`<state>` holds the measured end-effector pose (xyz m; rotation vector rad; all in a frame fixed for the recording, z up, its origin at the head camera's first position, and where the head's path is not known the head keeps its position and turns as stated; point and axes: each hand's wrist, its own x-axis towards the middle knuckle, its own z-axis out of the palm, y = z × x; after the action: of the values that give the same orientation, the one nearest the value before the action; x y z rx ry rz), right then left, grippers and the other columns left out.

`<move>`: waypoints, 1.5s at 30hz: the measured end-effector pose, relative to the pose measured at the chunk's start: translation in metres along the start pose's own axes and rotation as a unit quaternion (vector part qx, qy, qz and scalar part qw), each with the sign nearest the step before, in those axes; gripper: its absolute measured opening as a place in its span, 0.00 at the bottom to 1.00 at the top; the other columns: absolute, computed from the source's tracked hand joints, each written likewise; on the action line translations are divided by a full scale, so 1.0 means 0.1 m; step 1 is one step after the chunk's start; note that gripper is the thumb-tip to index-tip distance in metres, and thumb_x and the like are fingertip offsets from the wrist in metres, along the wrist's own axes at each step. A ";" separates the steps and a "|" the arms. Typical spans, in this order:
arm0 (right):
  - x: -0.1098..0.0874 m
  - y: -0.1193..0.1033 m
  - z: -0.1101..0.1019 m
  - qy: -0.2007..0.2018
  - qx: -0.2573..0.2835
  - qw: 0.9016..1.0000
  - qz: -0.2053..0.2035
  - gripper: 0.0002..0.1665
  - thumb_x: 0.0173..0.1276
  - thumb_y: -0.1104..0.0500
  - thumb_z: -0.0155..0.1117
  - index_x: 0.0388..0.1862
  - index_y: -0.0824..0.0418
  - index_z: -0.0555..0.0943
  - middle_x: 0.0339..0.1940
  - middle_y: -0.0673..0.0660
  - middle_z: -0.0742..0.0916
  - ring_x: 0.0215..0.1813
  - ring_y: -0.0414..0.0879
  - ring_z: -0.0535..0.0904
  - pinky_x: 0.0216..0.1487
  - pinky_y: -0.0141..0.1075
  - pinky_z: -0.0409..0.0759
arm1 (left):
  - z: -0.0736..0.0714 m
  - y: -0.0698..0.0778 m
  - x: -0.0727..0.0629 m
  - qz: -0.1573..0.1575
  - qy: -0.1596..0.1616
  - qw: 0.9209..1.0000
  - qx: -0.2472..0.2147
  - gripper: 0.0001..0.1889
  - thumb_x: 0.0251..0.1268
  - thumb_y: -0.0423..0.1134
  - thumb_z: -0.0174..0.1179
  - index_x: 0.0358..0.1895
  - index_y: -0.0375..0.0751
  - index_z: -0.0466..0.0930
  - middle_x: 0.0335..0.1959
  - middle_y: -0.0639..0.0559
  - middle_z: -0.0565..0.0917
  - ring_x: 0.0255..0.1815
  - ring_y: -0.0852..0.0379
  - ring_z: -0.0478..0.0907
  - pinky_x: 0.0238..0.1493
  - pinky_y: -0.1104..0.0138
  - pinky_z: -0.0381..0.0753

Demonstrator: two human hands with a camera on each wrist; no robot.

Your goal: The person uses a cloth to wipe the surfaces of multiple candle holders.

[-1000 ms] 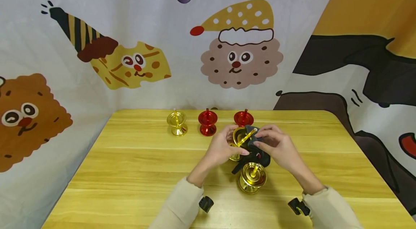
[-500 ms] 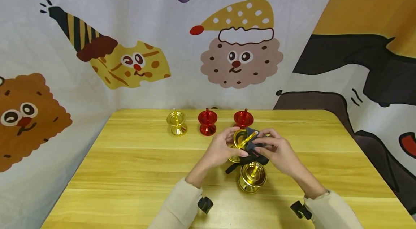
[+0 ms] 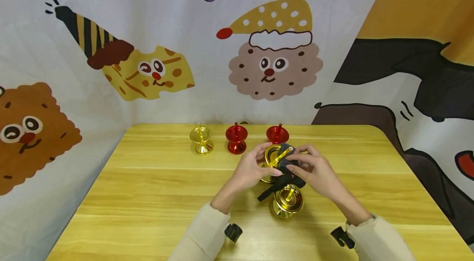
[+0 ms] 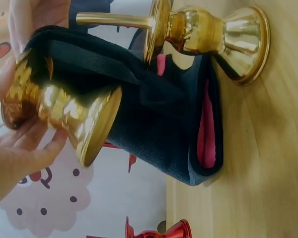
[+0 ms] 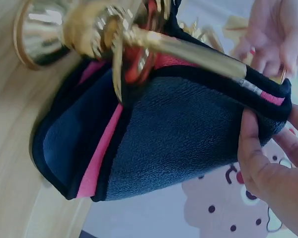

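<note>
My left hand grips a gold candle holder by its side, tilted above the table with its central stick leaning right. A dark blue-grey cloth with a black border and pink inner side lies against the holder's cup. My right hand pinches the cloth at the cup's right rim. In the left wrist view the holder's flared foot shows, and the cloth hangs folded toward the table. The right wrist view shows fingers pressing the cloth's edge; the held holder is mostly hidden there.
A second gold candle holder stands upright just in front of the cloth's hanging end. Along the table's back edge stand another gold one and two red ones. Behind hangs a cartoon-printed curtain.
My right fingers have shifted slightly against the cup's rim. The cloth's hanging end has swung a little left, closer over the front holder. My left hand keeps its grip almost in place.
</note>
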<state>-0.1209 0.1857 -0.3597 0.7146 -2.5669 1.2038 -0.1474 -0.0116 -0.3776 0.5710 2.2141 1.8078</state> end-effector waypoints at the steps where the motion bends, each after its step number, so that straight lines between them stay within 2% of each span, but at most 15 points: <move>1: -0.01 -0.01 0.01 -0.002 -0.001 1.000 -0.001 0.09 0.57 0.71 0.65 0.38 0.66 0.83 0.40 0.56 0.74 0.28 0.38 0.67 0.22 0.28 0.71 | -0.01 0.00 0.00 0.002 0.004 1.000 -0.002 0.38 0.46 0.36 0.70 0.64 0.39 0.63 0.55 0.47 0.75 0.52 0.53 0.74 0.50 0.67 0.75; 4: -0.01 -0.02 0.02 0.000 -0.004 1.000 -0.003 0.10 0.56 0.73 0.64 0.37 0.67 0.83 0.40 0.56 0.74 0.30 0.38 0.69 0.25 0.28 0.74 | -0.04 0.00 0.01 0.003 -0.009 1.000 0.003 0.38 0.45 0.35 0.71 0.64 0.38 0.64 0.55 0.46 0.75 0.53 0.53 0.74 0.51 0.68 0.74; 8: 0.03 0.00 0.00 0.013 -0.032 0.999 -0.010 0.12 0.50 0.78 0.65 0.33 0.66 0.83 0.39 0.57 0.76 0.28 0.37 0.69 0.24 0.28 0.73 | -0.08 0.01 0.01 0.006 -0.068 0.998 0.016 0.37 0.46 0.35 0.70 0.64 0.39 0.65 0.57 0.46 0.74 0.56 0.53 0.72 0.54 0.68 0.72; 11: 0.07 0.01 -0.01 0.014 -0.045 0.999 -0.014 0.13 0.50 0.78 0.65 0.33 0.66 0.83 0.40 0.58 0.77 0.27 0.38 0.69 0.23 0.29 0.73 | -0.10 0.01 0.01 0.010 -0.085 0.996 0.023 0.36 0.47 0.34 0.69 0.64 0.39 0.65 0.59 0.46 0.73 0.58 0.52 0.71 0.55 0.68 0.71; 13: 0.08 0.00 0.00 0.012 -0.041 0.999 -0.008 0.12 0.51 0.77 0.65 0.34 0.66 0.83 0.39 0.58 0.77 0.28 0.39 0.70 0.26 0.29 0.76 | -0.10 0.02 0.01 0.005 -0.068 0.997 0.021 0.37 0.47 0.35 0.70 0.64 0.39 0.64 0.58 0.46 0.73 0.57 0.52 0.71 0.55 0.68 0.71; 18: 0.07 -0.05 0.03 0.001 -0.009 1.000 0.026 0.10 0.57 0.73 0.63 0.38 0.66 0.82 0.40 0.58 0.76 0.37 0.46 0.74 0.38 0.38 0.81 | -0.06 0.03 0.02 0.006 0.022 1.000 -0.010 0.37 0.47 0.35 0.70 0.63 0.37 0.64 0.54 0.46 0.76 0.53 0.52 0.74 0.52 0.64 0.74; 20: 0.06 -0.07 0.04 0.004 0.001 0.999 0.036 0.11 0.58 0.72 0.62 0.40 0.66 0.82 0.41 0.58 0.76 0.40 0.48 0.75 0.41 0.40 0.81 | -0.05 0.03 0.02 0.015 0.042 0.999 -0.023 0.36 0.47 0.35 0.70 0.62 0.36 0.64 0.54 0.46 0.77 0.51 0.52 0.75 0.51 0.64 0.75; 22: 0.06 -0.10 0.04 0.011 0.004 0.999 0.043 0.10 0.59 0.72 0.62 0.40 0.66 0.82 0.42 0.59 0.76 0.40 0.49 0.75 0.42 0.40 0.81 | -0.05 0.04 0.02 0.018 0.040 0.998 -0.035 0.36 0.48 0.35 0.70 0.63 0.36 0.63 0.54 0.46 0.76 0.51 0.52 0.75 0.51 0.65 0.75; 27: 0.08 -0.09 0.00 0.032 0.013 0.998 0.059 0.10 0.58 0.73 0.62 0.39 0.67 0.82 0.42 0.59 0.76 0.38 0.47 0.73 0.37 0.30 0.79 | -0.10 0.02 0.02 0.032 -0.001 0.997 -0.077 0.32 0.54 0.30 0.64 0.64 0.35 0.62 0.56 0.42 0.74 0.54 0.51 0.74 0.52 0.67 0.75; 29: 0.09 -0.08 -0.02 0.035 0.021 0.997 0.060 0.11 0.57 0.74 0.61 0.39 0.68 0.82 0.42 0.59 0.77 0.39 0.48 0.74 0.35 0.27 0.79 | -0.12 0.01 0.02 0.039 -0.004 0.995 -0.092 0.31 0.55 0.29 0.63 0.63 0.34 0.63 0.56 0.40 0.75 0.54 0.49 0.74 0.52 0.65 0.75; 31: 0.10 -0.07 -0.02 0.034 0.030 0.997 0.059 0.11 0.57 0.75 0.61 0.39 0.69 0.82 0.42 0.60 0.77 0.39 0.49 0.74 0.36 0.25 0.78 | -0.13 0.01 0.02 0.037 0.003 0.995 -0.087 0.31 0.53 0.30 0.64 0.62 0.34 0.65 0.54 0.40 0.76 0.52 0.49 0.75 0.51 0.63 0.76; 36: 0.11 -0.07 -0.02 0.029 0.040 0.997 0.055 0.11 0.57 0.76 0.61 0.39 0.70 0.82 0.43 0.60 0.77 0.42 0.51 0.75 0.41 0.30 0.79 | -0.12 0.00 0.01 0.009 0.004 0.998 -0.062 0.35 0.46 0.32 0.70 0.62 0.39 0.67 0.54 0.46 0.75 0.51 0.50 0.74 0.54 0.55 0.73; 42: 0.10 -0.09 -0.01 0.016 0.032 0.997 0.067 0.10 0.58 0.75 0.61 0.39 0.70 0.82 0.43 0.61 0.76 0.45 0.53 0.75 0.46 0.41 0.79 | -0.08 -0.02 0.00 0.008 -0.017 0.997 -0.079 0.35 0.46 0.28 0.69 0.61 0.37 0.66 0.57 0.45 0.72 0.56 0.49 0.71 0.56 0.62 0.72; 45: 0.09 -0.12 0.01 0.016 -0.003 0.998 0.068 0.10 0.57 0.74 0.63 0.38 0.70 0.82 0.42 0.60 0.76 0.41 0.50 0.75 0.42 0.38 0.81 | -0.04 -0.02 0.00 0.008 -0.002 0.998 -0.063 0.35 0.45 0.29 0.70 0.61 0.36 0.65 0.55 0.44 0.73 0.56 0.50 0.71 0.56 0.64 0.72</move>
<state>-0.1223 0.1750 -0.3489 0.5231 -2.6280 1.2358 -0.1492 -0.0161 -0.3788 0.5679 2.0799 1.9361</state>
